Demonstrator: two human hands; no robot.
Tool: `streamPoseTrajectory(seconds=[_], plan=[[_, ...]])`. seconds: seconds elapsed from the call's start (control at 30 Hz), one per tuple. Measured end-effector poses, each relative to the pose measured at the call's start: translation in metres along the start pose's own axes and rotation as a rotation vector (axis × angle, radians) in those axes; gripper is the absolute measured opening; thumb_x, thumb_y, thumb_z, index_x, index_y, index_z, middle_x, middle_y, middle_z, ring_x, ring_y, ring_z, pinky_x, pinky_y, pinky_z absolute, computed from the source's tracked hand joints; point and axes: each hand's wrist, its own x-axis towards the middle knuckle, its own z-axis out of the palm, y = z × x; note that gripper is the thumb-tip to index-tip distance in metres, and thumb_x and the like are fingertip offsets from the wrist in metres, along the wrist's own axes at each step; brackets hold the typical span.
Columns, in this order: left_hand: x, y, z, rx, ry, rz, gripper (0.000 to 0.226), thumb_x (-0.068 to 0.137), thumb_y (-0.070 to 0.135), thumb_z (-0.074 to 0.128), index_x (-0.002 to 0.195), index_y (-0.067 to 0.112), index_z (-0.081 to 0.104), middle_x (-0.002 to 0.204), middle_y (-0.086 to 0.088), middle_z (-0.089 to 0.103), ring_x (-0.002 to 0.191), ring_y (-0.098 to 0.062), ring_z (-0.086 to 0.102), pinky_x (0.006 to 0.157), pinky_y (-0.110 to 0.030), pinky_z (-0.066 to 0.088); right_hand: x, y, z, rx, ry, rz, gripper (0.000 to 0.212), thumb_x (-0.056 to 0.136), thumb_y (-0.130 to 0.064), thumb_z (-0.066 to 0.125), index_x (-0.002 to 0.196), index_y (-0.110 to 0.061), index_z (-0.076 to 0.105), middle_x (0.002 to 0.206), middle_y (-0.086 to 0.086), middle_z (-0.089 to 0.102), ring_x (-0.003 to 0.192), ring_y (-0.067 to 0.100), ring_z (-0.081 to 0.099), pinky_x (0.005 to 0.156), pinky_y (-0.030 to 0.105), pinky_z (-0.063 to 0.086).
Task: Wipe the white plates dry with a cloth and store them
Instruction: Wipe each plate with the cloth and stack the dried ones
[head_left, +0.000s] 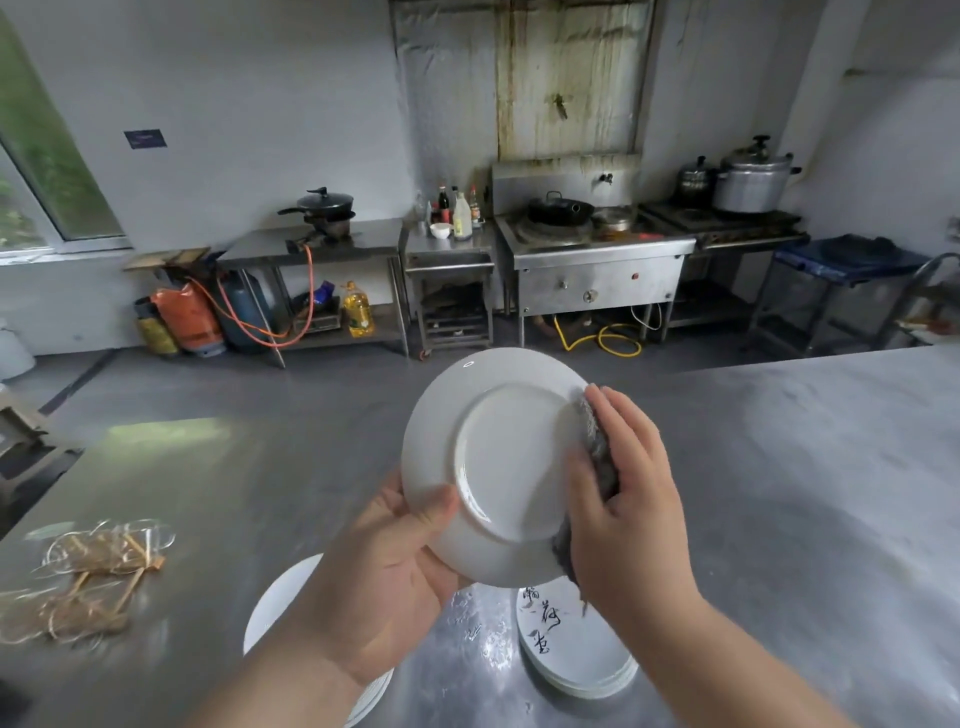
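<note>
Fingers (621, 421) of your right hand (631, 504) lay close together along the right rim of the white plate (498, 467). Your thumb curled in and pinched the grey cloth (600, 452) against the rim. Your left hand (384, 566) gripped the plate's lower left edge, thumb on its underside, the other fingers hidden behind it. You held the plate tilted, underside toward you, above the steel table (779, 493). On the table below sat a plain stack (283, 597) of plates under your left wrist and a stack with black writing (576, 654) under your right.
</note>
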Motion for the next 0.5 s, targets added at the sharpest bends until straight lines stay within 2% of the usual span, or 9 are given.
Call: streamPoseTrajectory(seconds=[0.07, 0.13, 0.2, 0.27, 0.33, 0.37, 0.43, 0.5], plan=[[-0.001, 0.008, -0.007, 0.085, -0.019, -0.093, 0.055, 0.084, 0.02, 0.084, 0.137, 0.017, 0.067, 0.141, -0.019, 0.065, 0.125, -0.034, 0.067, 0.086, -0.052, 0.061, 0.023, -0.004, -0.012, -0.035, -0.101, -0.052, 0.045, 0.102, -0.009, 0.06, 0.142, -0.029, 0.063, 0.149, -0.016, 0.051, 0.138, -0.004, 0.045, 0.108, 0.01, 0.035], [-0.001, 0.02, -0.012, 0.154, 0.003, -0.183, 0.056, 0.082, 0.035, 0.086, 0.133, 0.019, 0.07, 0.136, -0.018, 0.069, 0.115, -0.034, 0.072, 0.075, -0.053, 0.063, 0.045, -0.013, -0.023, -0.114, -0.294, -0.143, 0.045, 0.1, -0.006, 0.06, 0.138, -0.03, 0.067, 0.147, -0.02, 0.053, 0.135, -0.007, 0.048, 0.107, 0.008, 0.034], [-0.002, 0.026, -0.014, 0.153, 0.041, -0.226, 0.055, 0.078, 0.036, 0.084, 0.129, 0.017, 0.074, 0.126, -0.016, 0.074, 0.103, -0.032, 0.077, 0.065, -0.047, 0.063, 0.059, -0.021, -0.028, -0.197, -0.476, -0.241, 0.044, 0.101, -0.013, 0.061, 0.141, -0.032, 0.065, 0.149, -0.022, 0.052, 0.136, -0.006, 0.047, 0.111, 0.015, 0.038], [-0.001, 0.026, -0.014, 0.123, 0.026, -0.217, 0.063, 0.072, 0.031, 0.094, 0.129, 0.014, 0.073, 0.128, -0.018, 0.073, 0.106, -0.034, 0.076, 0.069, -0.05, 0.063, 0.069, -0.028, -0.029, -0.283, -0.57, -0.326, 0.048, 0.102, -0.035, 0.061, 0.15, -0.033, 0.055, 0.155, -0.021, 0.047, 0.142, -0.002, 0.044, 0.117, 0.024, 0.038], [-0.001, 0.025, -0.012, 0.104, -0.013, -0.175, 0.07, 0.07, 0.031, 0.098, 0.131, 0.011, 0.072, 0.136, -0.019, 0.069, 0.12, -0.036, 0.07, 0.081, -0.053, 0.062, 0.068, -0.032, -0.026, -0.377, -0.557, -0.387, 0.063, 0.101, -0.057, 0.052, 0.159, -0.033, 0.043, 0.164, -0.017, 0.037, 0.15, 0.004, 0.035, 0.122, 0.027, 0.031], [0.0, 0.024, -0.011, 0.09, -0.01, -0.145, 0.07, 0.07, 0.03, 0.097, 0.132, 0.01, 0.071, 0.137, -0.02, 0.067, 0.124, -0.036, 0.068, 0.085, -0.051, 0.062, 0.063, -0.031, -0.023, -0.41, -0.509, -0.401, 0.067, 0.101, -0.061, 0.047, 0.161, -0.031, 0.038, 0.167, -0.015, 0.032, 0.153, 0.007, 0.03, 0.124, 0.028, 0.028], [0.0, 0.021, -0.011, 0.055, 0.031, -0.091, 0.065, 0.074, 0.028, 0.095, 0.131, 0.008, 0.071, 0.137, -0.021, 0.067, 0.125, -0.036, 0.067, 0.086, -0.047, 0.062, 0.038, -0.026, -0.014, -0.397, -0.407, -0.359, 0.071, 0.103, -0.061, 0.038, 0.164, -0.025, 0.032, 0.172, -0.009, 0.023, 0.159, 0.012, 0.018, 0.127, 0.036, 0.023], [0.0, 0.015, -0.015, 0.025, 0.089, -0.051, 0.048, 0.086, 0.026, 0.081, 0.13, 0.009, 0.072, 0.136, -0.022, 0.068, 0.121, -0.037, 0.069, 0.083, -0.048, 0.062, 0.004, -0.016, -0.003, -0.355, -0.368, -0.259, 0.073, 0.104, -0.064, 0.029, 0.165, -0.023, 0.024, 0.175, -0.008, 0.01, 0.162, 0.017, 0.002, 0.13, 0.044, 0.018]])
